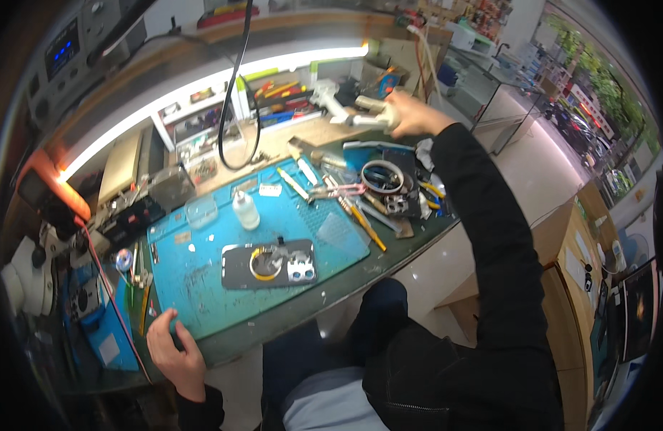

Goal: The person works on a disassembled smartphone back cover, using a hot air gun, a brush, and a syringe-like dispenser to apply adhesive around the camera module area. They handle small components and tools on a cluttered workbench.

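My right hand (412, 115) is stretched out to the far right side of the bench, its fingers closed round a cream-white tool with a handle (374, 115); blur hides its exact kind. Just left of that tool is another white, gun-shaped piece (330, 99). My left hand (176, 355) hovers at the bench's near left edge, thumb and fingers apart, with nothing seen in it. Between the hands, on the blue work mat (195, 287), lies a dark phone back (234, 267) with a camera plate (300, 269) and a yellow-edged ring (265, 276).
A clear bottle (246, 210) stands behind the phone back, beside a small clear box (201, 212). Tweezers, brushes and a yellow pencil (371, 230) crowd the mat's right, near a round tool cup (382, 177). A black cable (223, 122) hangs overhead. A microscope (29, 276) stands at left.
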The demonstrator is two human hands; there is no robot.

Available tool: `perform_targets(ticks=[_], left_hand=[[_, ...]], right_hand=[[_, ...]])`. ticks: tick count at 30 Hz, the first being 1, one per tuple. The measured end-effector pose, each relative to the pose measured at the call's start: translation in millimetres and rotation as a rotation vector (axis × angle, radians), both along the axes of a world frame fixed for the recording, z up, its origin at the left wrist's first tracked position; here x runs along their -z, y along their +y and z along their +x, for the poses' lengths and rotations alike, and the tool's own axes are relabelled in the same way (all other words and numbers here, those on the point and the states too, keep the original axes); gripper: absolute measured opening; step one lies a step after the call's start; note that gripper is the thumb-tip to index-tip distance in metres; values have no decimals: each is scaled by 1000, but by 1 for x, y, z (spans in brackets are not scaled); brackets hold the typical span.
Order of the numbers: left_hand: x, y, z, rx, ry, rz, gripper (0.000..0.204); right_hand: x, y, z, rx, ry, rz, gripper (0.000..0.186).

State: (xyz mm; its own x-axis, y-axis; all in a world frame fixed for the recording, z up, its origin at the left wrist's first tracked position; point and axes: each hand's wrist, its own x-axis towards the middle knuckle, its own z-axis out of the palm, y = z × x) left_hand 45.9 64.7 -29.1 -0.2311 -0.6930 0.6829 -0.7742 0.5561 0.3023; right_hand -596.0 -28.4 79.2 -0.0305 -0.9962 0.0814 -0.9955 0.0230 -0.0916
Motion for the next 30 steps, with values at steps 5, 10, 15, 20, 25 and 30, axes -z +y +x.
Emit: perform_targets(ticks=[5,10,15,20,25,30], left_hand=[[1,1,4,115,114,-159,29],[-18,44,-51,803,616,841,60],[2,65,-152,1550,710,1411,107],[-6,94,-176,1564,634,1684,93],[-7,88,-186,1314,574,1003,100],[1,96,-207,1246,482,563,103]], right_hand=[[-20,77,71,-259,55,-542,66],[-13,159,175,-627,328,-815,47],[9,228,232,-917,597,-824,43],[37,260,228,-793,478,-877,73],[71,290,231,-287,-689,-725,112],[102,296,290,-203,-1517,-310,112]])
